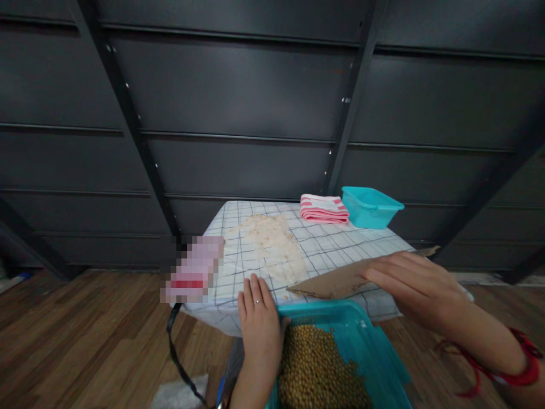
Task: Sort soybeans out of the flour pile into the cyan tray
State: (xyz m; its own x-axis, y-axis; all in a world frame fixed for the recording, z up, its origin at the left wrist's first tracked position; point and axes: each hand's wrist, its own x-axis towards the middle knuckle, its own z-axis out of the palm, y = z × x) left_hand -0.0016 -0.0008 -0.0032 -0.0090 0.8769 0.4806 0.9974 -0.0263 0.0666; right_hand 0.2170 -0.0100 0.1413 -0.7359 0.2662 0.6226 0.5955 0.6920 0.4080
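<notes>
My right hand [419, 287] is wrapped over a brown piece of cardboard [336, 278], tilted with its pointed end just above the cloth. My left hand [260, 324] has its fingers stretched out flat at the table's front edge, a ring on one finger. Its thumb lies by the left rim of a teal plastic bin [366, 341]. Small round brownish-green beans or peas [317, 369] fill much of the bin, which stands against the table's near edge. Beyond the cardboard, a pale, thin patch of crumbly flakes [276, 244] is spread over the checked cloth [225, 284].
At the back right of the table are a folded pink-and-white striped towel [323, 208] and a turquoise tub [370, 209]. A blurred pink object [196, 264] lies at the left edge, a black cord [181, 363] hanging below. A dark panelled wall [238, 85] rises behind.
</notes>
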